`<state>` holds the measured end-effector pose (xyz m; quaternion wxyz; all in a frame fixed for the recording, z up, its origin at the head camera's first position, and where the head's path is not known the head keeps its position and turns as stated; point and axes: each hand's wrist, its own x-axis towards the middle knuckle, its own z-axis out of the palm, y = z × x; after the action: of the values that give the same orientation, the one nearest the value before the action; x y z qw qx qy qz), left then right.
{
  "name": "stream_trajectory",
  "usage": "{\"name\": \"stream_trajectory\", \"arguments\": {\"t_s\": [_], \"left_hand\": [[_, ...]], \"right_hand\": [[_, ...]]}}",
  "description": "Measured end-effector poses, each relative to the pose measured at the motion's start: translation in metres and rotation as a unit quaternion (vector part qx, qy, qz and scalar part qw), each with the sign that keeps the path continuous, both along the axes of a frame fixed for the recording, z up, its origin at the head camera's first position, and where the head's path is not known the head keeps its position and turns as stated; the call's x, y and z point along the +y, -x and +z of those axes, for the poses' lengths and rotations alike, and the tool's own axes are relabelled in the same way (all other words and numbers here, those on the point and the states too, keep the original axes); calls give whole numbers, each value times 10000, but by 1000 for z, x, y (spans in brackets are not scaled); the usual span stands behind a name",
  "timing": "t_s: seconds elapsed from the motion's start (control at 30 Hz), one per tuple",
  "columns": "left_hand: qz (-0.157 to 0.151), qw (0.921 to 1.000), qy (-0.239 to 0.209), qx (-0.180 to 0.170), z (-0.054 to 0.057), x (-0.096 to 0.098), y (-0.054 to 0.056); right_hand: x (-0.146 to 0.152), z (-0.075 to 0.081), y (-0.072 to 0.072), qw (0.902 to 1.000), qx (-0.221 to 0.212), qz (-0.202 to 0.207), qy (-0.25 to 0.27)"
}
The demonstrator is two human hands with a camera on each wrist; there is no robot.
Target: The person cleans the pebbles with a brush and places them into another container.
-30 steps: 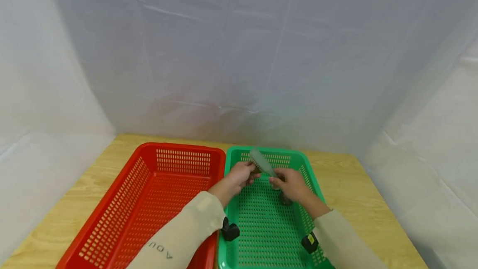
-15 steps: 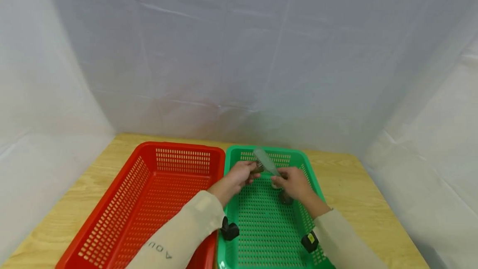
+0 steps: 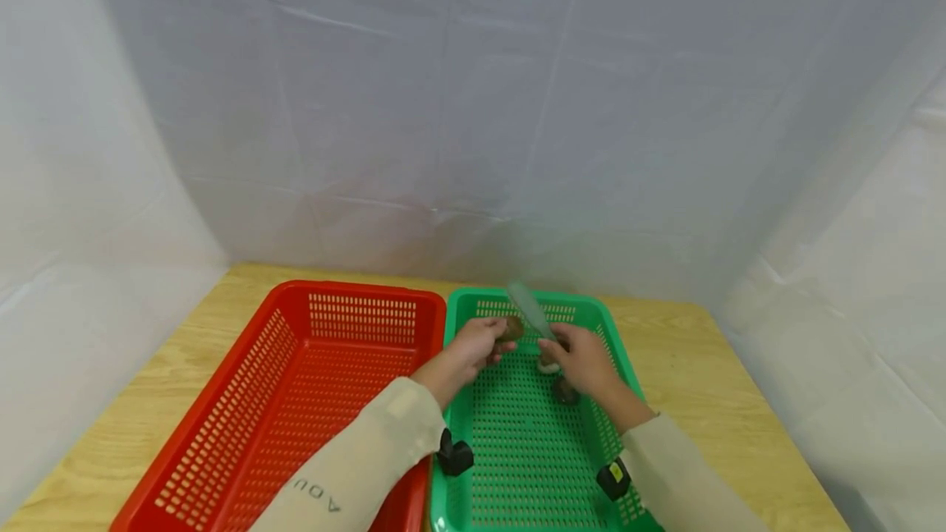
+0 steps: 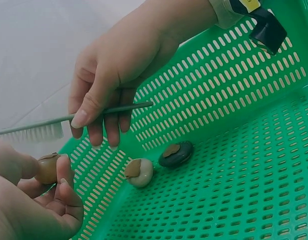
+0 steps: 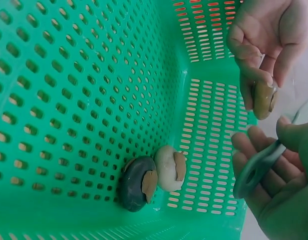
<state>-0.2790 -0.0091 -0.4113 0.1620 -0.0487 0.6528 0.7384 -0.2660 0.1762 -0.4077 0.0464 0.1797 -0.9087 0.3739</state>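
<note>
My left hand pinches a smooth yellow-brown stone with a brown patch on it, above the far end of the green basket. Held by its handle in my right hand is a grey-green brush with pale bristles. In the left wrist view the bristles hang above the stone, apart from it. A white stone and a dark stone, each with a brown patch, lie side by side on the basket floor below my right hand. Fingers partly cover both stones in the head view.
Left of the green basket, and against it, stands a red basket of similar make. Both rest on a wooden table. Pale sheeting rises behind and at both sides. A black camera mount sits on each wrist.
The brush has shifted a little up and right, off the stone, which now shows more fully. My left hand has hardly moved.
</note>
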Motion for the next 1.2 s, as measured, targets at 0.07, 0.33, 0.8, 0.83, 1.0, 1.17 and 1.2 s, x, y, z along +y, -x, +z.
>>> {"name": "stream_trajectory", "arguments": {"t_s": [0.07,0.33,0.8,0.83,1.0,1.17,1.2], "left_hand": [[-28,10000,-3,31,0,0,0],[-25,9999,8,111,1,-1,0],[-10,10000,42,-7,0,-1,0],[-21,10000,52,9,-1,-1,0],[-53,9999,71,60,-1,-1,-1],[-75,9999,70,63,-2,-1,1],[-77,9999,74,49,-2,-1,1]], "right_hand": [[0,0,0,9999,10,100,-16],[-1,-4,1,9982,-183,562,78],[0,-6,3,9953,-503,792,233],[0,-6,3,9955,-500,771,213],[0,-6,3,9962,-551,650,172],[-1,-5,3,9974,-551,458,66],[-1,-5,3,9976,-551,416,39]]}}
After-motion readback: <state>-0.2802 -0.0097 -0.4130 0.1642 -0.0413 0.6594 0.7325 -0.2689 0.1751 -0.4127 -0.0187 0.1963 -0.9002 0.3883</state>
